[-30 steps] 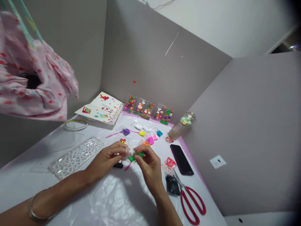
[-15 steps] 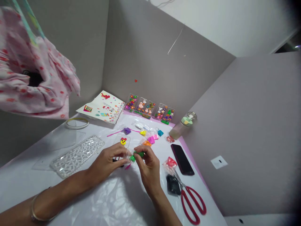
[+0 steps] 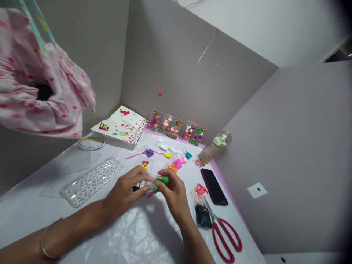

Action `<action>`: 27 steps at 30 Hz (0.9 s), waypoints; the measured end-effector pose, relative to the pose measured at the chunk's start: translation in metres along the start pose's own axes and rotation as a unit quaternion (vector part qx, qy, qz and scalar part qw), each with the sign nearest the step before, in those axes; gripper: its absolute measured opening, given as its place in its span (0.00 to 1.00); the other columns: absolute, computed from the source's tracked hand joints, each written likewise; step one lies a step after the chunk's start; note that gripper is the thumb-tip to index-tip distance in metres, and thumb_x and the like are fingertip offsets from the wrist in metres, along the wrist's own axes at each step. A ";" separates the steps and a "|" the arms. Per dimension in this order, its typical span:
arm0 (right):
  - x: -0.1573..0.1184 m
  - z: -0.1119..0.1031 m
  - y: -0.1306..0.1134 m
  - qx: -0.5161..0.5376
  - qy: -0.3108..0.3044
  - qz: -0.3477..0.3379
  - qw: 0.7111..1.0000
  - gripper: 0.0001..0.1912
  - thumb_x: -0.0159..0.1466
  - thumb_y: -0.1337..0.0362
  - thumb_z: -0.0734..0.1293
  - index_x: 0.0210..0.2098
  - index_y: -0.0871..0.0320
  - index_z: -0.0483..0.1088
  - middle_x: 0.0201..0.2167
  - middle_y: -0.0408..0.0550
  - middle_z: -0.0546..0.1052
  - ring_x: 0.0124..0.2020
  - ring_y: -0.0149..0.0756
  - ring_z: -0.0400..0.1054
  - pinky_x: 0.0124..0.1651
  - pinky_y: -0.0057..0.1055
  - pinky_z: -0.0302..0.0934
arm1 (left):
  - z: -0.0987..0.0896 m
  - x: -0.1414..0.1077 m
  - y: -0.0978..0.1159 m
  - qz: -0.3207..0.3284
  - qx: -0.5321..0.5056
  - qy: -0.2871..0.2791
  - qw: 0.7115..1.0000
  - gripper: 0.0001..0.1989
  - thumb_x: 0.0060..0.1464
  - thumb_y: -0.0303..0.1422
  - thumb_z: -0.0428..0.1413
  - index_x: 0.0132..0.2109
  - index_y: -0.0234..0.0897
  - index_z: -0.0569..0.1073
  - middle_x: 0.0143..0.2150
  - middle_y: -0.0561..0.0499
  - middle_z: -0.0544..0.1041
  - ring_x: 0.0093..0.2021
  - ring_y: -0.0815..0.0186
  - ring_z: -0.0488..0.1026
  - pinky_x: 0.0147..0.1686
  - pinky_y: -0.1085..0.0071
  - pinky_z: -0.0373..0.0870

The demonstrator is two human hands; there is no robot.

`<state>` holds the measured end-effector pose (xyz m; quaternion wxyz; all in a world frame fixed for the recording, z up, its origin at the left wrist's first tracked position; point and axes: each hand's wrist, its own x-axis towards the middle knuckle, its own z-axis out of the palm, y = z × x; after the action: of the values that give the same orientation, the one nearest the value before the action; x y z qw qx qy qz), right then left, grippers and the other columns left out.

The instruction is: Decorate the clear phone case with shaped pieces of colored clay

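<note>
Green clay (image 3: 163, 180) shows between the fingers of my right hand (image 3: 173, 192), which is closed on it. My left hand (image 3: 128, 187) pinches the clear wrapper (image 3: 150, 178) around a smaller green bit, touching my right fingertips. Just behind the hands lies a clear phone case (image 3: 149, 164) bearing a yellow face with red pieces (image 3: 145, 164). A dark object, partly hidden, sits under my left fingers.
Packets of coloured clay (image 3: 178, 162) lie behind the hands. Red-handled scissors (image 3: 227, 234), a black packet (image 3: 203, 216) and a phone (image 3: 214, 186) are at right. A textured clear tray (image 3: 92, 181) is at left. Decorated cases (image 3: 167, 124) and a bottle (image 3: 214, 148) stand behind.
More of the green clay shows at my right fingertips, while the smaller green bit is more covered. The whole view has shifted slightly. Both hands remain close together.
</note>
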<state>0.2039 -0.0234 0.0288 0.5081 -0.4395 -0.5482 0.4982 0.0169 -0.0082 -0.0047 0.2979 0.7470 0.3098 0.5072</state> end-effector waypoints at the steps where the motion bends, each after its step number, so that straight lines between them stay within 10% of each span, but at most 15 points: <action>1: 0.000 0.001 0.000 -0.003 0.003 0.000 1.000 0.15 0.59 0.59 0.76 0.42 0.57 0.73 0.27 0.39 0.73 0.28 0.31 0.68 0.33 0.29 0.64 | 0.000 0.000 0.001 0.005 0.012 0.004 1.000 0.09 0.64 0.27 0.59 0.47 0.44 0.80 0.41 0.53 0.75 0.44 0.64 0.75 0.46 0.71 0.70; 7: -0.004 0.007 -0.002 0.004 0.004 -0.014 1.000 0.14 0.60 0.57 0.76 0.41 0.56 0.74 0.27 0.39 0.75 0.27 0.32 0.71 0.33 0.29 0.67 | -0.001 0.004 0.011 0.021 0.086 0.029 0.996 0.05 0.62 0.29 0.59 0.42 0.43 0.79 0.38 0.51 0.77 0.45 0.59 0.73 0.67 0.54 0.58; 13: 0.000 0.003 -0.007 0.072 -0.030 0.023 0.997 0.19 0.55 0.57 0.81 0.40 0.56 0.73 0.28 0.39 0.76 0.28 0.31 0.71 0.35 0.28 0.68 | -0.005 0.012 0.011 -0.021 0.047 0.019 0.998 0.04 0.59 0.33 0.59 0.38 0.43 0.79 0.48 0.45 0.78 0.58 0.52 0.71 0.62 0.55 0.65; 18: -0.013 -0.004 -0.030 0.082 -0.095 0.059 0.990 0.20 0.54 0.58 0.81 0.41 0.55 0.74 0.28 0.38 0.76 0.26 0.29 0.69 0.33 0.27 0.67 | -0.020 0.010 0.033 -0.147 -0.096 -0.095 0.980 0.04 0.57 0.37 0.62 0.36 0.44 0.82 0.59 0.46 0.77 0.70 0.47 0.62 0.70 0.49 0.53; 21: -0.040 -0.014 -0.046 0.079 -0.116 0.046 0.989 0.19 0.52 0.58 0.83 0.39 0.55 0.77 0.30 0.40 0.76 0.26 0.28 0.67 0.30 0.25 0.64 | -0.033 -0.010 0.056 -0.231 -0.255 -0.184 0.921 0.07 0.56 0.42 0.65 0.38 0.45 0.82 0.63 0.48 0.75 0.66 0.48 0.69 0.67 0.51 0.60; 27: -0.086 -0.049 -0.017 -0.049 0.087 0.018 0.995 0.18 0.63 0.50 0.75 0.45 0.56 0.78 0.30 0.45 0.78 0.29 0.36 0.71 0.34 0.33 0.70 | -0.042 -0.066 0.080 -0.349 -0.394 -0.016 0.850 0.14 0.52 0.48 0.70 0.35 0.43 0.83 0.41 0.49 0.83 0.48 0.55 0.79 0.54 0.60 0.76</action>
<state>0.2616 -0.1049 0.0346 0.5225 -0.5150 -0.5183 0.4395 -0.0296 -0.1038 0.0311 0.7294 0.4181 0.3191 0.4373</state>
